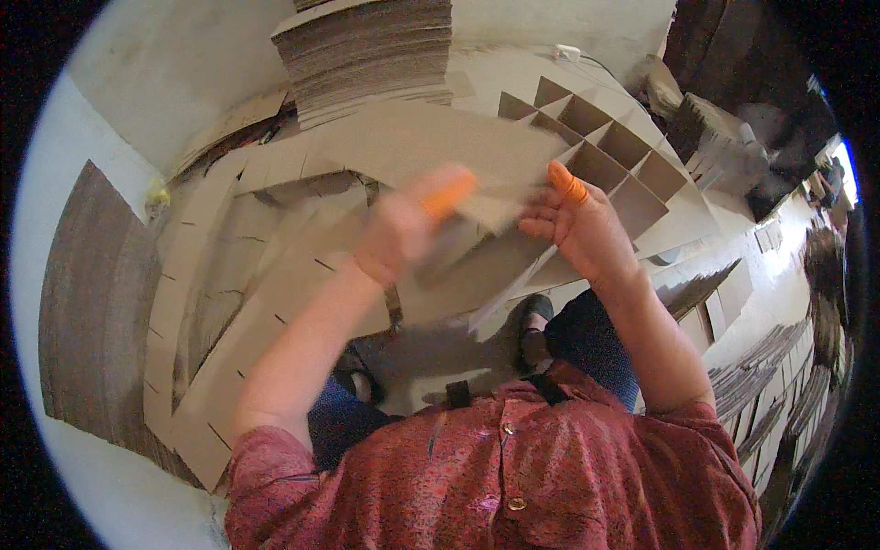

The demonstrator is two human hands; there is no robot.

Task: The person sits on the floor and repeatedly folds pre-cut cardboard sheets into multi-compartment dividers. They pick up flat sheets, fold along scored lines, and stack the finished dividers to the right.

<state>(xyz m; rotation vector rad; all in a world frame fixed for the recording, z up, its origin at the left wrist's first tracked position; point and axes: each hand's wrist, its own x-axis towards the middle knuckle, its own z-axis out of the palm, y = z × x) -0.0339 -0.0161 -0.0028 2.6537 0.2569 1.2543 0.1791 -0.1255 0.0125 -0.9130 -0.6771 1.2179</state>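
My left hand (403, 220), smeared by motion, hovers over the work surface with an orange cover on its thumb; what its fingers do is unclear. On the right, my right hand (582, 225) has its orange-covered thumb raised apart from its loosely bent fingers, with nothing plainly between them. A blurred flat cardboard sheet (449, 137) lies just beyond both hands. Right behind my right hand stands a cardboard divider grid (614, 147) of crossed strips forming several square cells. Slotted cardboard strips (293, 293) spread out to the left of my left hand.
A tall stack of cardboard sheets (367, 60) rises at the back against the wall. Another cardboard stack (96, 302) leans at the far left. A white plug (566, 53) with a cable lies at the back. More slotted cardboard pieces (761, 367) stand at the right.
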